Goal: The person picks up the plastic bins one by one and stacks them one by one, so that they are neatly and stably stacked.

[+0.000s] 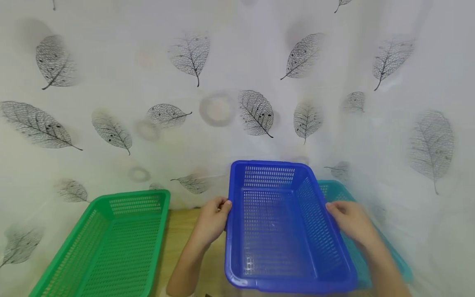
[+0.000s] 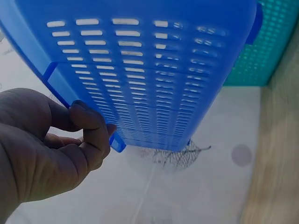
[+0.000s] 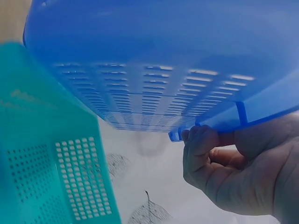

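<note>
Both hands hold a blue plastic basket [image 1: 274,231] up in front, its slotted inside facing the head camera. My left hand [image 1: 212,220] grips the rim on its left side, thumb over the edge. On the opposite rim, my right hand [image 1: 352,222] pinches the edge the same way. From the left wrist view, the curled fingers [image 2: 91,133] hook under the rim beside the slotted wall. The right wrist view shows the fingers [image 3: 198,149] bent beneath the rim too. Nothing lies inside the blue basket.
A green basket [image 1: 122,247] stands at the left on the wooden table [image 1: 182,231]. Behind the blue one at the right is a teal basket [image 1: 398,264], partly hidden. A pale curtain with leaf prints [image 1: 230,49] hangs close behind them.
</note>
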Demonstrator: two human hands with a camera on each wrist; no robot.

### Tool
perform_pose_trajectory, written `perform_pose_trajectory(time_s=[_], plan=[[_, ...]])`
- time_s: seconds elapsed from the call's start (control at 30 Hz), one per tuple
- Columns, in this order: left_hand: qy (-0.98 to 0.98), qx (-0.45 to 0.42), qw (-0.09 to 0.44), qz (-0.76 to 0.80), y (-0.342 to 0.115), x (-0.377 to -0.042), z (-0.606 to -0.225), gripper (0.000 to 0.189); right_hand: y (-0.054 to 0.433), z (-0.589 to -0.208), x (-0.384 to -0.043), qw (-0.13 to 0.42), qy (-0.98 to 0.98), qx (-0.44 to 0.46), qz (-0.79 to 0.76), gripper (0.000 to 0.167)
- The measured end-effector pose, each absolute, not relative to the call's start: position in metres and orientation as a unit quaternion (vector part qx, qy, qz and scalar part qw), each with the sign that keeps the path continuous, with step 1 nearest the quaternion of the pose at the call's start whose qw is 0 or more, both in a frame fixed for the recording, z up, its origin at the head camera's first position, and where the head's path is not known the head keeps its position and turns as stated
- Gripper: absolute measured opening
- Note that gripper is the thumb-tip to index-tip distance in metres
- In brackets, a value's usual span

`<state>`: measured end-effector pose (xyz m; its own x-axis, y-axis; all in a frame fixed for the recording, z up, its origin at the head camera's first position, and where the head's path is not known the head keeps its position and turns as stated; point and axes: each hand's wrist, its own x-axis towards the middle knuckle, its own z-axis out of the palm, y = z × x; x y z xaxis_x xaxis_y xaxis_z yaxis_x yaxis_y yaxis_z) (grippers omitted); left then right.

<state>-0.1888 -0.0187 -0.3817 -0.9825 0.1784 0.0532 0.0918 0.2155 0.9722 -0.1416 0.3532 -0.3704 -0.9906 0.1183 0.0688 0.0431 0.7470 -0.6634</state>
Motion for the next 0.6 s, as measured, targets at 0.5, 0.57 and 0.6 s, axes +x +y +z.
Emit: perform_pose_trajectory(time_s=[0.5,0.57,0.6], plan=[[0.694,0.158,0.116,0.693,0.034,-0.187,-0.389,0.025,0.415,-0.352,-0.129,0.067,-0.939,-0.036,0.337,0.04],[0.691,0.162,0.119,0.694,0.042,-0.188,-0.389,0.023,0.423,-0.35,-0.129,0.061,-0.94,-0.038,0.334,0.04],[0.691,0.165,0.118,0.694,0.046,-0.188,-0.389,0.022,0.427,-0.349,-0.129,0.057,-0.941,-0.037,0.333,0.041]])
